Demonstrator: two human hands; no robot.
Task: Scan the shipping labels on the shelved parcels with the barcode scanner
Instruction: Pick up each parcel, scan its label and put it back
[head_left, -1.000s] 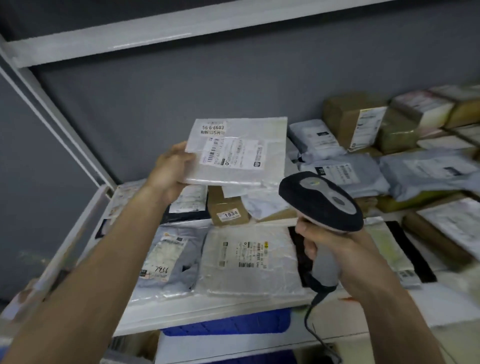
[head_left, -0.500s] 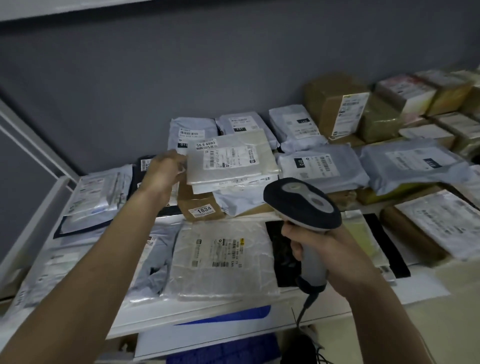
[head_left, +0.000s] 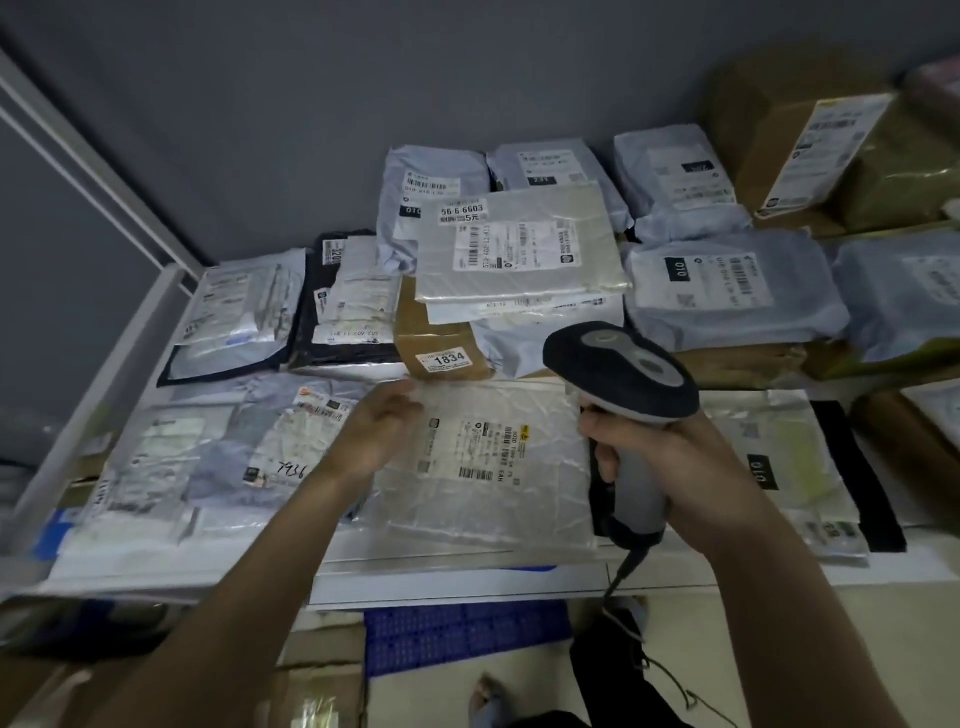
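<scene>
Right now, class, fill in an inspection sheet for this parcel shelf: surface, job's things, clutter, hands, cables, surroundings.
Surface: white metal shelf, crowded with parcels.
Job's things: grey-and-black handheld barcode scanner; clear crinkled plastic mailer with white label at the front; flat silver mailer marked 56-6-6603 stacked behind.
Clutter: small brown carton marked 1834; grey poly bags.
Hands: left hand touches the clear mailer's corner; right hand holds the scanner's grip.
Cables: black scanner cord hangs down.
Surroundings: grey wall; blue crate below.

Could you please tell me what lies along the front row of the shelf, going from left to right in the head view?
Grey bag marked 7936 → left hand → clear-wrapped parcel → right hand gripping the barcode scanner → pale mailer marked 010.
</scene>
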